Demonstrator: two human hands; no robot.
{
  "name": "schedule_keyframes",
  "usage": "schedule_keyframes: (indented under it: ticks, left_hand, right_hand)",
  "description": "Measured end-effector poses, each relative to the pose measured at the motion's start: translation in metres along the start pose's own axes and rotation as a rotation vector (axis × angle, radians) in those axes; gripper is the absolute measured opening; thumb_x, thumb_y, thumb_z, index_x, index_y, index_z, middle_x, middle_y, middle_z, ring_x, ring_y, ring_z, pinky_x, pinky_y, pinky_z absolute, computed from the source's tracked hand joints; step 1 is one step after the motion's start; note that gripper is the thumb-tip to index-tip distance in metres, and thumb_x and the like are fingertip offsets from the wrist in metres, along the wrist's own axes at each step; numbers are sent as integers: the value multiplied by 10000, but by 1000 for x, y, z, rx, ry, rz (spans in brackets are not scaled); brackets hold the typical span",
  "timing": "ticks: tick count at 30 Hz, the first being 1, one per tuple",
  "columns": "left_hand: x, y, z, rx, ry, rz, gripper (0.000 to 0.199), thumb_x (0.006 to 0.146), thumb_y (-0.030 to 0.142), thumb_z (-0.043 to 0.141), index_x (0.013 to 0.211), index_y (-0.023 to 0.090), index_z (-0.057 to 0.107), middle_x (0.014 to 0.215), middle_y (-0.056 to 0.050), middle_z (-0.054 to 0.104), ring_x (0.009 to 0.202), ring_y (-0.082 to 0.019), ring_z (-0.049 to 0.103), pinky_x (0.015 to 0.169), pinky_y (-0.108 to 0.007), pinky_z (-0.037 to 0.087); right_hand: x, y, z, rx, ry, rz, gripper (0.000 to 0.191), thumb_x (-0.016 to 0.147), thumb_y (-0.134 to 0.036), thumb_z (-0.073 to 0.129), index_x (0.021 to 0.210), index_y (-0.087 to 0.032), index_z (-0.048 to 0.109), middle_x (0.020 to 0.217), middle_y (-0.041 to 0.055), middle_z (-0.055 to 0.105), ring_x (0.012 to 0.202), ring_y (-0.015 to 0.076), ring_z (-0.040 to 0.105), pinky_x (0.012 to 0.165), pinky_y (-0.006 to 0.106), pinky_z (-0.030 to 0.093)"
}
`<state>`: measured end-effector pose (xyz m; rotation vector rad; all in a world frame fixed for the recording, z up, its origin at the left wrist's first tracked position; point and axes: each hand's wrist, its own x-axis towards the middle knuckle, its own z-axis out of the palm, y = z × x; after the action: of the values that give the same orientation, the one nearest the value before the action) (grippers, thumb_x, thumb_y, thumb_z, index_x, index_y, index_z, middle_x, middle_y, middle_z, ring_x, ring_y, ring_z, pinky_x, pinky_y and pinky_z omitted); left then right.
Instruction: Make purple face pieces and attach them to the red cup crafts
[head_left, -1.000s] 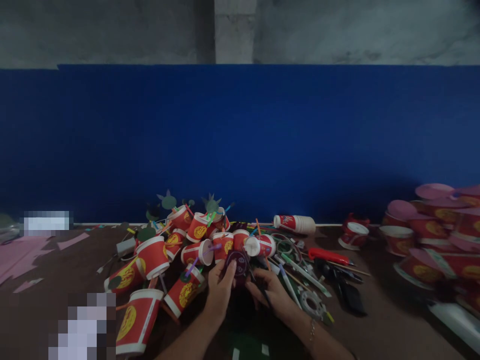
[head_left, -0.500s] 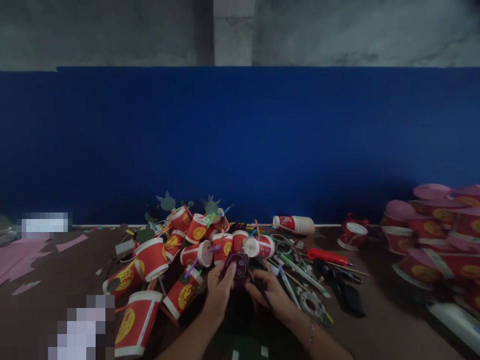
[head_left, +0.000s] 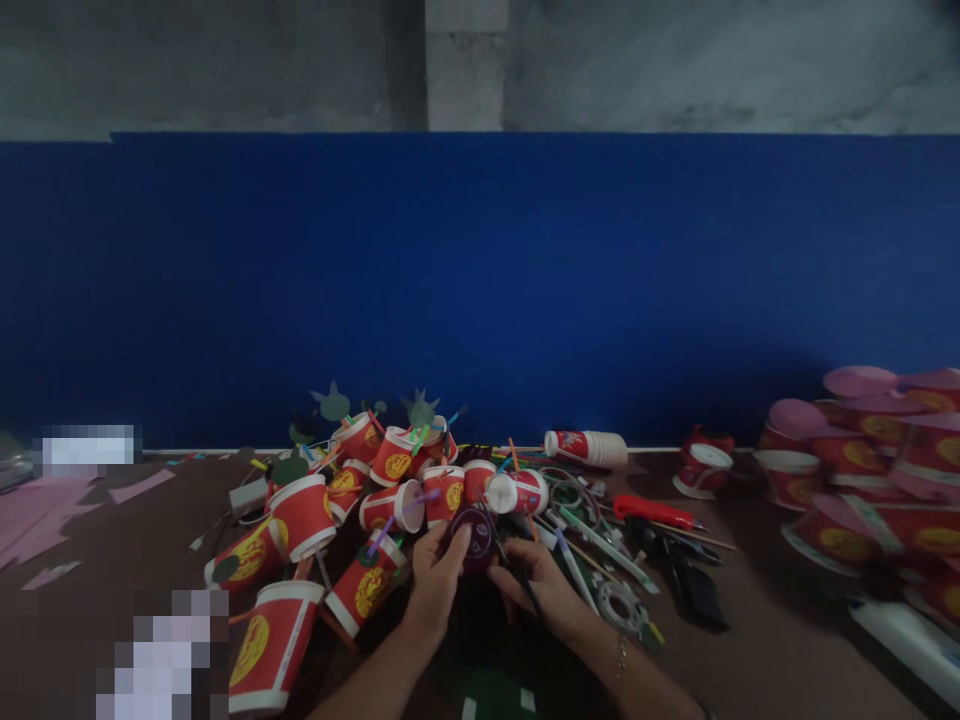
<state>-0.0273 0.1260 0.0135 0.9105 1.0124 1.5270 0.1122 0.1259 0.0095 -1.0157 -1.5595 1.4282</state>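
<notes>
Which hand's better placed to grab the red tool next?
Probably the right hand: it's nearer the red tool. But both are occupied: left hand holds a dark disc, right a scissors-like tool.

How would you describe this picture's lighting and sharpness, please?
Head view: dim overall, with a soft shadow low on the blue panel at right; head view: the dark card in the left hand is underlit, and the far-right cups look blurred.

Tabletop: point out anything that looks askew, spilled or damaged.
The red cups beside the left hand look askew: several lie tipped, not upright. Farther back, a nested cup stack also lies on its side. Pink paper scraps are strewn at far left. No spill shows.
</notes>
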Motion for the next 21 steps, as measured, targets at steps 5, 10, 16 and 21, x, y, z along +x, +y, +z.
schedule_keyframes:
  ticks: [5,10,16,21]
  left_hand:
    - [0,-2,0,-31,18,0,309,639,412,710,605,130,589,481,63,482,445,-55,398,440,-167,343]
    - [0,-4,0,-79,46,-69,366,614,434,728,775,115,652,663,-20,645,606,-143,587,561,-232,471]
    - [-2,-2,2,-137,97,-103,426,548,426,773,817,118,655,766,-50,678,677,-167,613,625,-264,496]
    - [-2,-9,0,-41,-34,-81,329,636,417,721,722,109,643,605,-5,597,557,-106,525,543,-211,431]
  right_hand:
    - [1,1,-1,-17,10,13,362,655,-468,681,651,-171,475,411,-89,444,308,54,423,310,151,300]
    - [0,-4,0,-35,5,19,360,663,-479,668,649,-176,475,406,-87,448,304,58,427,308,157,304]
    - [2,2,0,-41,18,-7,347,677,-468,660,651,-174,477,404,-90,445,303,59,426,308,162,317]
    - [1,2,1,-2,6,-13,341,663,-452,681,665,-166,496,427,-90,445,311,53,424,319,160,317]
